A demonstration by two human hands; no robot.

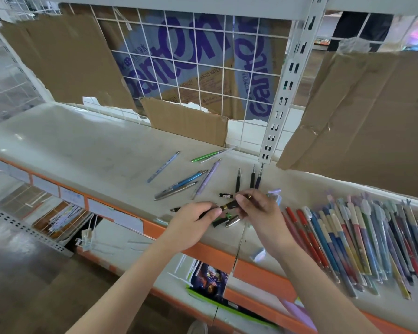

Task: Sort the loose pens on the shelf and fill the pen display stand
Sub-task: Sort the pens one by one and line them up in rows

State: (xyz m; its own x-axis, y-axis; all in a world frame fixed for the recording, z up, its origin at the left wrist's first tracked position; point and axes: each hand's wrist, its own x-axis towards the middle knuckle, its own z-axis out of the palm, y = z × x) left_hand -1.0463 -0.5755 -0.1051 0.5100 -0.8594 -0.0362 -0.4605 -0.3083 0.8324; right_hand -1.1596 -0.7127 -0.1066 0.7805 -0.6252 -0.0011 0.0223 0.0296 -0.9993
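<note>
Currently, at lower left of the frame, a lower shelf level shows paper goods (63, 216) in a wire tray. Upper left: a brown cardboard sheet (65, 61) leans against the white wire grid (198, 75); behind the grid, a printed carton (191, 59) with purple lettering. The white shelf (70, 145), with orange front edge, runs across mid-frame.

Centre of frame, loose pens lie scattered on the shelf: a blue-and-white pen (163, 167), a green pen (206, 155), a blue pen (186, 180), a silver pen (175, 191), a lilac pen (206, 179), each well apart from the bundle at right. Three dark pens (238, 180) lie side by side just above the hands, nibs pointing to the top of the frame.

Left hand (191, 225): grip closed round the barrel of a black pen (228, 205) with a gold band. Right hand (258, 210): fingers pinch the other end of the same pen. Pen held just above the shelf front. Small dark pen parts (223, 221) lie under the hands; cannot tell which kind.

Right of frame: a dense row of wrapped coloured pens (362, 239) lies on the shelf, fanned toward lower right. Above it, a second cardboard sheet (362, 112).
</note>
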